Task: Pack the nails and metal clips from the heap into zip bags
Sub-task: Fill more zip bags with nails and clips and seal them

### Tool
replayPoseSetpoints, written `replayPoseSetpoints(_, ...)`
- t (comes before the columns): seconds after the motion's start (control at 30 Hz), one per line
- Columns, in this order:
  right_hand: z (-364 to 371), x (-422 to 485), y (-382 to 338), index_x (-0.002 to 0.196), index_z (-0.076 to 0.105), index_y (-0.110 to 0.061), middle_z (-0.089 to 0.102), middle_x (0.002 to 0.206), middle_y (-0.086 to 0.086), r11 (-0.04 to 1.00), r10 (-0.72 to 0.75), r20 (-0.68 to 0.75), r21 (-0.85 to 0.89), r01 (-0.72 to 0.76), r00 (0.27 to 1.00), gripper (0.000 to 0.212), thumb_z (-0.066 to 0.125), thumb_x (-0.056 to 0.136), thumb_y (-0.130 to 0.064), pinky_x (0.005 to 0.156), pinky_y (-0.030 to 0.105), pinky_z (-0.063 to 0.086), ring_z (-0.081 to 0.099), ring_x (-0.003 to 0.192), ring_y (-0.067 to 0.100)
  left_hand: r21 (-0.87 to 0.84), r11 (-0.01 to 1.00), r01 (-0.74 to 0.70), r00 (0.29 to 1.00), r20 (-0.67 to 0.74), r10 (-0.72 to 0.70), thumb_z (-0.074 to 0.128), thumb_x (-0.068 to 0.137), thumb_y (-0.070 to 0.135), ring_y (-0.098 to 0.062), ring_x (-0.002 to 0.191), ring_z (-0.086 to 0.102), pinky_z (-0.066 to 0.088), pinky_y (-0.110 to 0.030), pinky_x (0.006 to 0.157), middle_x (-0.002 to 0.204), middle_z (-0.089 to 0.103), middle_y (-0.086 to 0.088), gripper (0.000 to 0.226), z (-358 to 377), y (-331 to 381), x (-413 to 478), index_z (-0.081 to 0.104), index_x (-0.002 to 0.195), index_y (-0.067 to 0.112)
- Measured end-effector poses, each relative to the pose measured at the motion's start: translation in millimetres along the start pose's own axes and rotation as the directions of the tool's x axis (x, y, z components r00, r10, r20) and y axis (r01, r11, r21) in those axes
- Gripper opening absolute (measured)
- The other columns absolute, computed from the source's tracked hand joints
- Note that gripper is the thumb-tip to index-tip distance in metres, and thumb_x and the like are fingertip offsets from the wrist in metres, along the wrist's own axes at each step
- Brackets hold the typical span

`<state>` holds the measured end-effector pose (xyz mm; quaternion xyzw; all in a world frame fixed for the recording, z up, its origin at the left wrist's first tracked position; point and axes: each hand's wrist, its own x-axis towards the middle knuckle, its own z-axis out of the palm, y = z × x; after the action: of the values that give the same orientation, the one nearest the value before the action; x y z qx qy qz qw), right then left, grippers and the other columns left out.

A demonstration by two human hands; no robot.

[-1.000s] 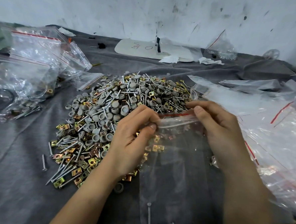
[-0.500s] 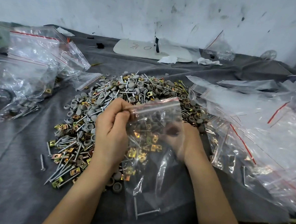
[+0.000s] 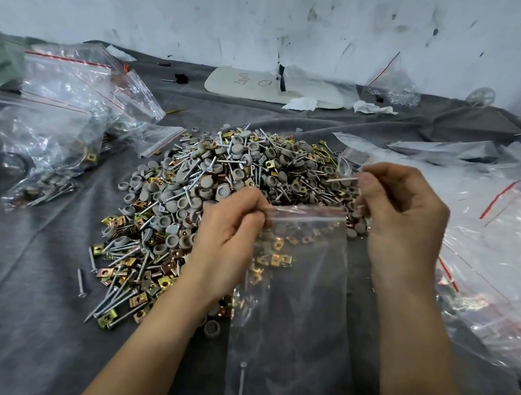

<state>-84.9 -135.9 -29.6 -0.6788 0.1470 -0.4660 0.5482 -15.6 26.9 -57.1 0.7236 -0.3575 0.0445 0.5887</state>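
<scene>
A heap (image 3: 223, 189) of silver nails, gold metal clips and grey round caps lies on the grey cloth in the middle. My left hand (image 3: 229, 244) pinches the top left corner of a clear zip bag (image 3: 296, 291) that hangs in front of the heap. Two nails lie at the bag's bottom. My right hand (image 3: 401, 221) is at the bag's top right edge and pinches a nail (image 3: 342, 180) that points left over the heap.
Filled and empty zip bags (image 3: 66, 103) with red strips are piled at the left. More clear bags (image 3: 494, 242) spread along the right. A white board (image 3: 272, 86) and crumpled tissues lie at the back by the wall. Grey cloth (image 3: 33, 305) covers the surface.
My right hand has come out from behind the bag and risen to its top right, now holding a nail. My left hand still holds the bag's corner, and the bag hangs flatter.
</scene>
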Motion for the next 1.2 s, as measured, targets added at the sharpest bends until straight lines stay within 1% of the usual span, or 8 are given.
replayPoseSetpoints(0.1, -2.0, -3.2, -12.6, 0.079, 0.069, -0.029, 0.072, 0.08, -0.011, 0.998, -0.056, 0.13, 0.01, 0.055, 0.99, 0.018, 0.072, 0.082, -0.012, 0.068, 0.012, 0.048, 0.066, 0.074, 0.003, 0.115, 0.99, -0.078, 0.997, 0.034, 0.075, 0.041, 0.083, 0.013, -0.007, 0.06, 0.041, 0.03, -0.02, 0.057, 0.062, 0.046, 0.006, 0.022, 2.3, 0.7, -0.6, 0.052, 0.069, 0.0)
replayPoseSetpoints(0.23, 0.1, -6.6, -16.4, 0.08, 0.07, -0.029, 0.072, 0.081, -0.013, 0.99, -0.005, 0.326, -0.133, 0.051, 0.945, 0.02, 0.073, 0.08, -0.009, 0.064, 0.007, 0.047, 0.067, 0.072, 0.0, 0.069, 0.988, -0.137, 0.99, 0.036, 0.135, 0.036, 0.08, 0.026, -0.006, 0.061, 0.042, 0.031, -0.021, 0.058, 0.064, 0.047, 0.008, 0.034, 0.7, 1.8, 0.5, 0.053, 0.07, -0.001)
replayPoseSetpoints(0.4, -2.5, -7.2, -17.5, 0.079, 0.071, -0.031, 0.072, 0.079, -0.012, 0.98, 0.067, 0.455, -0.199, 0.028, 0.888, 0.019, 0.071, 0.082, -0.012, 0.063, 0.009, 0.049, 0.066, 0.07, 0.005, 0.003, 0.989, -0.147, 0.989, 0.012, 0.147, 0.037, 0.081, 0.026, -0.01, 0.06, 0.044, 0.034, -0.026, 0.056, 0.064, 0.05, 0.0, 0.038, -0.9, 3.2, 0.2, 0.055, 0.072, -0.005)
replayPoseSetpoints(0.63, -4.7, -6.4, -19.7, 0.075, 0.072, -0.024, 0.068, 0.082, -0.014, 0.982, 0.052, 0.413, -0.188, 0.029, 0.909, 0.016, 0.062, 0.088, -0.025, 0.068, 0.003, 0.042, 0.061, 0.082, -0.005, -0.054, 0.992, -0.116, 0.992, -0.048, 0.113, 0.037, 0.083, 0.027, -0.012, 0.057, 0.04, 0.03, -0.03, 0.054, 0.062, 0.046, 0.002, 0.034, -2.6, 2.2, -0.8, 0.054, 0.072, -0.001)
replayPoseSetpoints(0.83, -4.1, -8.2, -17.7, 0.082, 0.071, -0.026, 0.07, 0.083, -0.007, 0.985, 0.075, 0.384, -0.17, -0.01, 0.92, 0.016, 0.059, 0.085, -0.036, 0.065, 0.011, 0.049, 0.064, 0.076, 0.007, -0.064, 0.993, -0.102, 0.993, -0.07, 0.098, 0.037, 0.084, 0.027, -0.01, 0.056, 0.039, 0.029, -0.027, 0.054, 0.061, 0.045, 0.004, 0.033, -4.1, 2.5, -1.6, 0.054, 0.073, 0.001)
replayPoseSetpoints(0.93, -3.3, -7.6, -15.0, 0.089, 0.069, -0.019, 0.071, 0.088, 0.002, 0.994, 0.094, 0.357, -0.081, -0.069, 0.929, 0.013, 0.059, 0.091, -0.026, 0.06, 0.011, 0.05, 0.067, 0.076, 0.011, -0.072, 0.993, -0.094, 0.991, -0.1, 0.086, 0.037, 0.084, 0.027, -0.009, 0.057, 0.04, 0.031, -0.025, 0.053, 0.061, 0.046, 0.005, 0.032, -4.5, 2.4, -1.5, 0.053, 0.073, 0.002)
replayPoseSetpoints(1.03, -2.6, -6.0, -5.0, 0.094, 0.069, -0.021, 0.072, 0.089, 0.0, 0.986, 0.161, 0.302, -0.015, -0.165, 0.94, 0.014, 0.056, 0.095, -0.023, 0.059, 0.015, 0.051, 0.068, 0.073, 0.007, -0.096, 0.992, -0.087, 0.99, -0.123, 0.075, 0.039, 0.086, 0.023, -0.009, 0.057, 0.04, 0.032, -0.023, 0.052, 0.061, 0.046, 0.003, 0.03, -4.4, 2.1, -1.5, 0.053, 0.074, -0.001)
replayPoseSetpoints(1.2, 3.1, -6.0, 25.2, 0.089, 0.067, -0.029, 0.071, 0.086, -0.006, 0.91, 0.399, 0.266, -0.231, -0.344, 0.877, 0.009, 0.06, 0.092, -0.025, 0.065, 0.025, 0.053, 0.069, 0.081, 0.013, -0.074, 0.992, -0.105, 0.983, -0.161, 0.092, 0.039, 0.088, 0.012, -0.018, 0.059, 0.043, 0.033, -0.018, 0.054, 0.063, 0.049, -0.011, 0.026, -7.2, 1.9, -0.1, 0.054, 0.073, -0.003)
